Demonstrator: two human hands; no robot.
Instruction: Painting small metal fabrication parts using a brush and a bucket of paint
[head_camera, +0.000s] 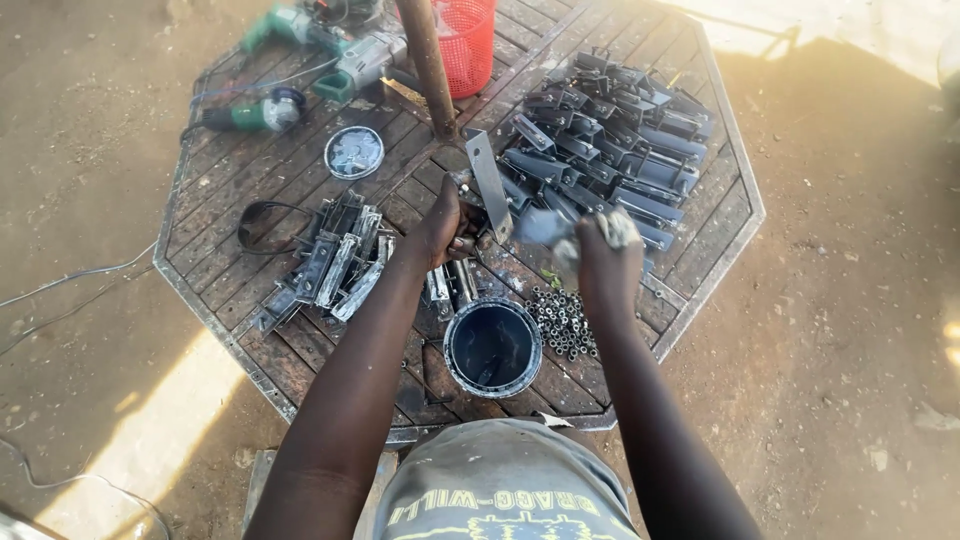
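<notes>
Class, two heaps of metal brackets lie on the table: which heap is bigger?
The dark heap of brackets right of the post; the heap by the left hand is far smaller.

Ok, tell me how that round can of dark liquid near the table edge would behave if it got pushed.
The open can would likely slosh: it holds dark liquid with no lid. Its base looks wide and flat, so it should slide on the slatted table rather than roll. It stands close to the near edge, so a hard shove might tip it off.
</notes>
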